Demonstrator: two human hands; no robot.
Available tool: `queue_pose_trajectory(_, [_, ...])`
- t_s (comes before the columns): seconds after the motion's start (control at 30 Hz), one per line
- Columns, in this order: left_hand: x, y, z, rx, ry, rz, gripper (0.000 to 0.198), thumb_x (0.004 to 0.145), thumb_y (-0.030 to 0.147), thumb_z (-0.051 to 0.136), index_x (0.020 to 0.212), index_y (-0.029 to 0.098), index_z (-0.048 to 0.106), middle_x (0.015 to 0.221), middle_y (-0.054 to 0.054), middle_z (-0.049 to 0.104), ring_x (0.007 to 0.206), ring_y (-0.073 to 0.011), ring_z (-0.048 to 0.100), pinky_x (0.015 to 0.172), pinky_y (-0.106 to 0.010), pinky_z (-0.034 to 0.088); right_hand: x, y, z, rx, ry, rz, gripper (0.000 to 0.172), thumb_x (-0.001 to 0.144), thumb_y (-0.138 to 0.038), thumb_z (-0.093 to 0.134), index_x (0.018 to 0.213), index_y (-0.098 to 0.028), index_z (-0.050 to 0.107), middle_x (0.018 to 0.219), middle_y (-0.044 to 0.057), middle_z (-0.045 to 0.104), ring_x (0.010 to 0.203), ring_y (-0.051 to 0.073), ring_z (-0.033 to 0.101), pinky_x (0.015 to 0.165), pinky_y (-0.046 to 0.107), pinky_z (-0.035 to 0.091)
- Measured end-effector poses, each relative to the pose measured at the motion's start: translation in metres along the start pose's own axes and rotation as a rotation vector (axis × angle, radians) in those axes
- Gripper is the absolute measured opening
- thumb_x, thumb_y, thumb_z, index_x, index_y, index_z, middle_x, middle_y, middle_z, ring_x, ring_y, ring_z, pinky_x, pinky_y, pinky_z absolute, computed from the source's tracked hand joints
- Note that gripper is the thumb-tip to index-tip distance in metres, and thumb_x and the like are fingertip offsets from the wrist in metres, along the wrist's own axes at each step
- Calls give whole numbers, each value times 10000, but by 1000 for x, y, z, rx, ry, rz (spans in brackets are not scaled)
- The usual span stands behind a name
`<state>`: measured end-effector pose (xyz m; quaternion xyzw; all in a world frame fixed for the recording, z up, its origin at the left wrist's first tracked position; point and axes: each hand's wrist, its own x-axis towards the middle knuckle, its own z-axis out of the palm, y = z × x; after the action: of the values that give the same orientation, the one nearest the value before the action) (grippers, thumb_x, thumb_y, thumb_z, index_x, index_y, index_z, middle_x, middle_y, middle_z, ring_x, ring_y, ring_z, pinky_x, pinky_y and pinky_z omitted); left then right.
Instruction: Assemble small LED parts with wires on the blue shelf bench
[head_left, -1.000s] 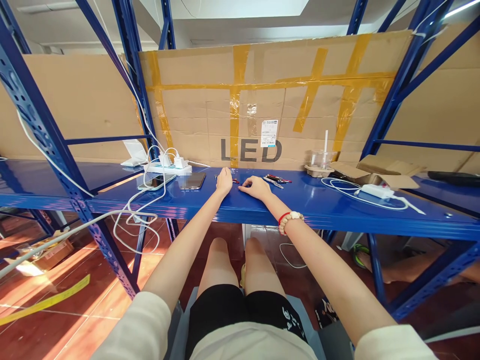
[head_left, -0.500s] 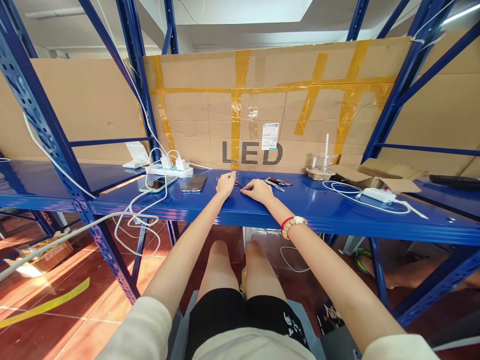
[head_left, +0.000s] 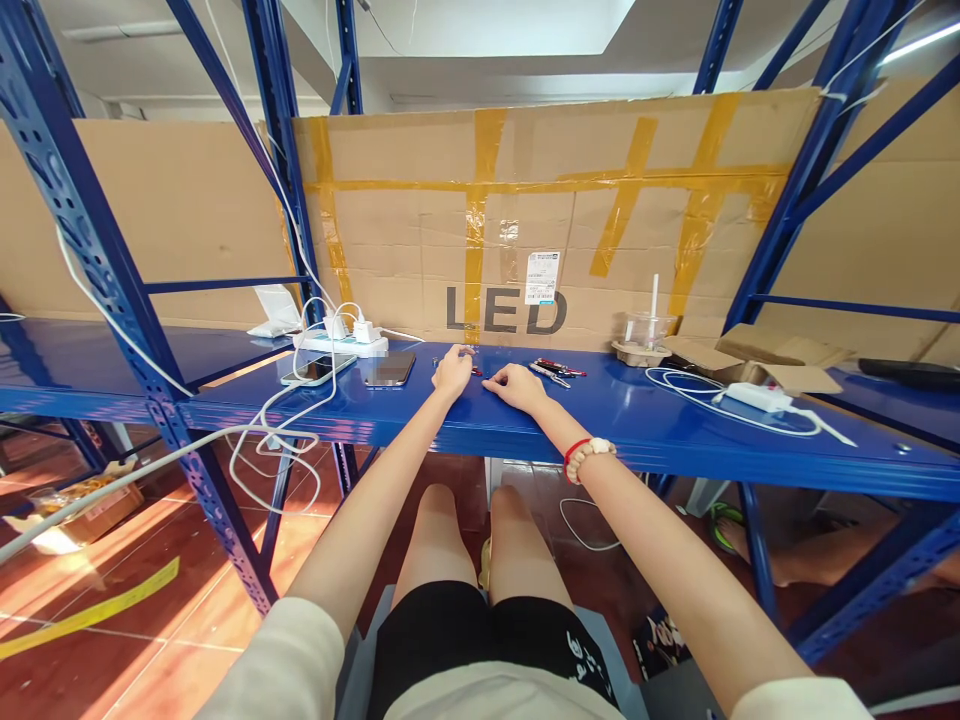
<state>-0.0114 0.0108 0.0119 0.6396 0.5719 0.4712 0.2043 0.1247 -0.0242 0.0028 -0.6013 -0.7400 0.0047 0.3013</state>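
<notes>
My left hand point(head_left: 454, 372) is over the blue shelf point(head_left: 390, 418), its fingers bent together around something I cannot make out. Small red and dark bits show on the surface beside its fingers. My right hand point(head_left: 516, 387) rests on the shelf a little to the right, fingers curled and pressed together at the tips; whether anything small is between them is hidden. Just right of that hand lies a small pile of pens point(head_left: 553, 372), red, dark and silver. A dark phone point(head_left: 390, 369) lies flat to the left of my left hand.
Further left are a second phone point(head_left: 319, 370), a white power strip point(head_left: 341, 345) and loose white cables. On the right stand a plastic cup point(head_left: 646, 330) with a straw, a white adapter point(head_left: 757, 397) with cable, and opened cardboard. A large cardboard sheet point(head_left: 420, 240) stands behind.
The fingers of my left hand have shifted slightly, and the view has tipped up a little. My right hand has stayed almost in place, and the pens lie as before.
</notes>
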Motion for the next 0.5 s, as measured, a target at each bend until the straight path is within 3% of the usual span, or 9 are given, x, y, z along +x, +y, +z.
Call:
queue_pose_trajectory(0.2, [4, -2, 5, -7, -48, 55, 311, 734, 231, 411, 981, 285, 592, 810, 9, 652, 854, -180, 583, 805, -336, 425, 11, 12, 3, 469, 160, 193, 288, 849, -337, 465, 761, -134, 650, 803, 79, 690, 676, 143, 645, 633, 223, 479])
queue_pose_trajectory(0.37, [5, -2, 10, -28, -249, 247, 326, 772, 288, 392, 994, 230, 623, 791, -11, 635, 803, -150, 574, 789, -278, 426, 12, 15, 0, 788, 234, 354, 271, 837, -333, 496, 735, -115, 621, 761, 93, 689, 631, 127, 650, 526, 172, 471])
queue_pose_trajectory(0.5, [0, -1, 10, 53, -366, 329, 352, 788, 370, 375, 854, 199, 676, 756, -10, 631, 739, -151, 558, 753, -270, 417, 12, 13, -2, 938, 287, 386, 259, 817, -353, 530, 760, -115, 614, 750, 89, 688, 640, 122, 648, 491, 154, 457])
